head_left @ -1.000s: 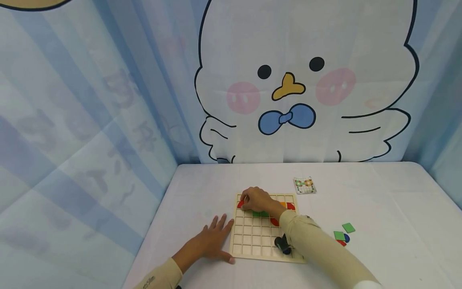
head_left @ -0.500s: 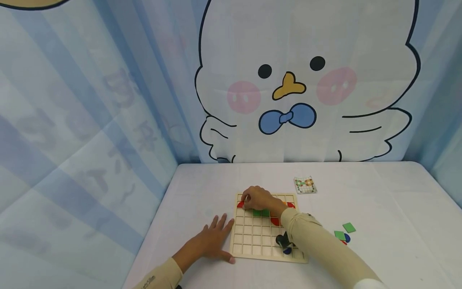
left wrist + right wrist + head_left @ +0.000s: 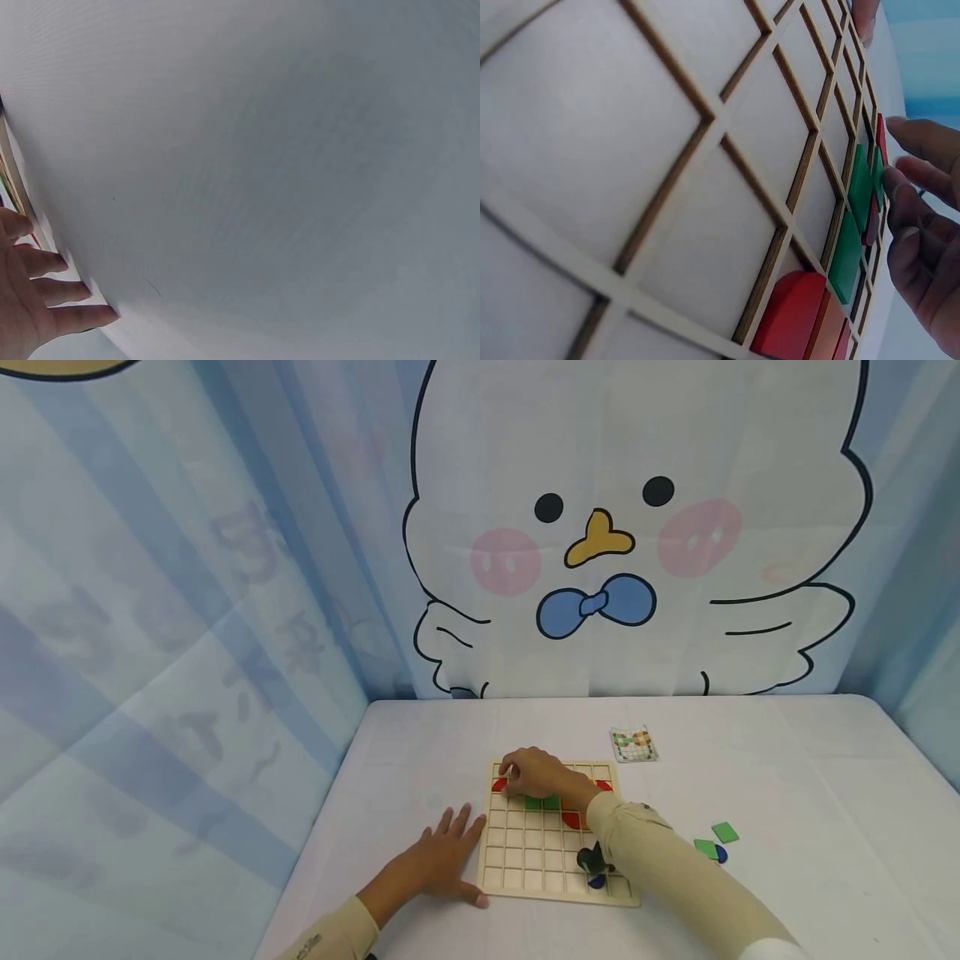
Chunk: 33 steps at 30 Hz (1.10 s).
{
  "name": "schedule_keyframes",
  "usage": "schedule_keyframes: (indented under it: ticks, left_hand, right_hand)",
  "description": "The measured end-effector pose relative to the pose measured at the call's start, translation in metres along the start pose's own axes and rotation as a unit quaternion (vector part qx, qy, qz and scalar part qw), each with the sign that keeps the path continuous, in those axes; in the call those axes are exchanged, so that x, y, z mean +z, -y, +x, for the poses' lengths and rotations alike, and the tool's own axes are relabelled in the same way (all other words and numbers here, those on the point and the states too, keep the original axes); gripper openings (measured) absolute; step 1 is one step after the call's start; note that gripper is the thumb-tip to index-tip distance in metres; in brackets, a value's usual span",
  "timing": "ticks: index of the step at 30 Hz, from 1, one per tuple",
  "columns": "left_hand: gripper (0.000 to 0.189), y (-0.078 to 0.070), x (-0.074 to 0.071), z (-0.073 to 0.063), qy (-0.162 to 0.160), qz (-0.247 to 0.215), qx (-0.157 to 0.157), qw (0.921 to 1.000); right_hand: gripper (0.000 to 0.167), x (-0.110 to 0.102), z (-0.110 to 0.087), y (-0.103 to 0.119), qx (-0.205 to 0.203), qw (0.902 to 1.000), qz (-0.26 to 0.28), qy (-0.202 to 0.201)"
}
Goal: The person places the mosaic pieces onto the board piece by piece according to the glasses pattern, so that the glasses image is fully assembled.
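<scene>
A wooden grid board lies on the table with coloured tiles in its far rows. My right hand reaches over its far left part, fingers curled down beside a red tile. In the right wrist view, thumb and fingertips are at a green tile and seem to pinch its edge; the contact is partly hidden. Two more green tiles sit in the row nearer me, and a red rounded tile beyond them. My left hand lies flat, fingers spread, against the board's left edge.
A small pattern card lies behind the board. To the right are loose green tiles and a blue piece, partly behind my sleeve. A dark wrist camera hangs over the board, near a blue piece.
My right forearm has shifted slightly right, so the blue piece on the board shows and the loose red piece is covered. The right fingers stay at the same spot; the left hand is still.
</scene>
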State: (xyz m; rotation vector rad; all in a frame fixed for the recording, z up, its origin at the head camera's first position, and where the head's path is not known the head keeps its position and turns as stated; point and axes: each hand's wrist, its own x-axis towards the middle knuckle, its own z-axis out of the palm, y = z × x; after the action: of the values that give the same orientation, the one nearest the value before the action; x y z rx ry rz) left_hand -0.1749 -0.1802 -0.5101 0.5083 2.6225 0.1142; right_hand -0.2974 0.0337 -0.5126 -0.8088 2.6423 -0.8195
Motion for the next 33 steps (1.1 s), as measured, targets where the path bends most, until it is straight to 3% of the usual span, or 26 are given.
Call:
schedule_keyframes:
  ticks: [5,10,15,21,28,33]
  left_hand:
    - [0.121,-0.001,0.0,0.001,-0.001,0.0,-0.002,1.0]
    - [0.121,-0.002,-0.001,0.001,0.0,-0.003,-0.003,1.0]
    - [0.12,-0.004,-0.003,0.0,-0.001,-0.004,-0.007,1.0]
    - [0.12,-0.004,-0.003,-0.003,-0.006,-0.002,-0.009,0.9999]
    - [0.12,-0.004,0.0,-0.003,-0.003,-0.004,-0.009,0.9999]
    - [0.121,-0.003,0.001,-0.002,-0.003,0.001,-0.011,0.9999]
  right_hand:
    - [0.023,-0.01,-0.011,-0.011,-0.056,0.9983,0.012,0.013]
    - [0.023,-0.029,-0.031,-0.031,-0.078,0.9959,0.041,0.017]
    - [0.025,-0.054,-0.059,-0.055,-0.054,0.9973,0.047,-0.014]
    - [0.028,-0.079,-0.1,-0.079,0.009,0.9973,0.056,-0.045]
    - [0.033,-0.093,-0.152,-0.108,0.091,0.9919,0.055,-0.069]
    - [0.034,-0.097,-0.185,-0.129,0.114,0.99,0.054,-0.063]
